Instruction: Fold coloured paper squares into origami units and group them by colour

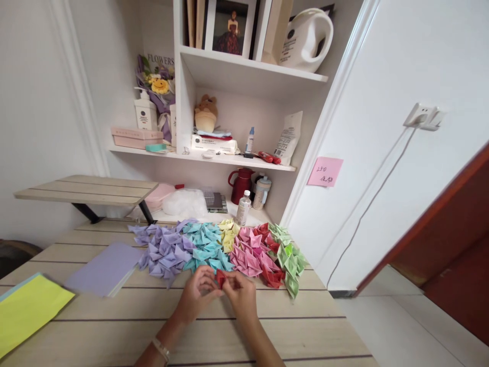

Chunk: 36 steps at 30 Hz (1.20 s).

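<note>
Just in front of the heaped paper, my left hand [198,294] and my right hand [241,294] meet around a small red folded paper [220,278]. My right thumb and fingers pinch its right side. The left fingers are curled at its left edge, and part of the paper is hidden by them. Behind my hands lie folded paper boats in colour groups: purple boats [168,252], blue boats [206,244], yellow boats [228,235], pink boats [248,252], red boats [272,277] and green boats [291,260].
Purple sheets [105,267] and yellow sheets [34,311] lie left on the slatted table [298,326]. A small raised stand [87,188] is at the back left. A bottle [243,208] stands behind the boats, before a white shelf [244,66] with household items.
</note>
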Available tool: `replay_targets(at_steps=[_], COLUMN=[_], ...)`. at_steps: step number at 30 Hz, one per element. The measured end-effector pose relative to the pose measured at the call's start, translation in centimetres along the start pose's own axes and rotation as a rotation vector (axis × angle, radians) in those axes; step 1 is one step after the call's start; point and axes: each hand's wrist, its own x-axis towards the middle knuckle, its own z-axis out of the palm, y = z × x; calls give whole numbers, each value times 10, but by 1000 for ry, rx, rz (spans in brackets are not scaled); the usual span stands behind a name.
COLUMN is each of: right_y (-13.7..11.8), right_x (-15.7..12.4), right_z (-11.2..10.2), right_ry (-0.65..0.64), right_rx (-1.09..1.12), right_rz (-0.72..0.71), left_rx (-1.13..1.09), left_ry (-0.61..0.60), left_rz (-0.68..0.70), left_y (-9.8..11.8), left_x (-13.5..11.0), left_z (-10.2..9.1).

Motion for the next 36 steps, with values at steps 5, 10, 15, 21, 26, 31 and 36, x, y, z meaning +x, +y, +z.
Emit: replay_targets(at_steps=[5, 10, 15, 21, 26, 31, 36], right_y=[0, 0, -4, -3, -1, -3, 1], right_x=[1, -1, -4, 1, 6, 8, 9], right_z=[-3, -2, 5, 7, 1, -3, -8], right_ry=[-32, -88, -98, -109, -174, -169, -192], right_rx=[-29, -81, -1, 501, 421, 272, 12], right_rz=[-44, -67, 8, 243, 210, 105, -71], left_rx=[154, 198, 220, 90, 182, 249, 420], left_ry=[7, 72, 138, 216, 85, 88, 33], left_rz=[30, 86, 110, 101, 164, 141, 250], left_y=[1, 0, -5, -13, -1, 3, -2], left_x=[-5, -6, -4, 1, 1, 4, 8], left_z=[4, 5, 5, -5, -12, -12, -18])
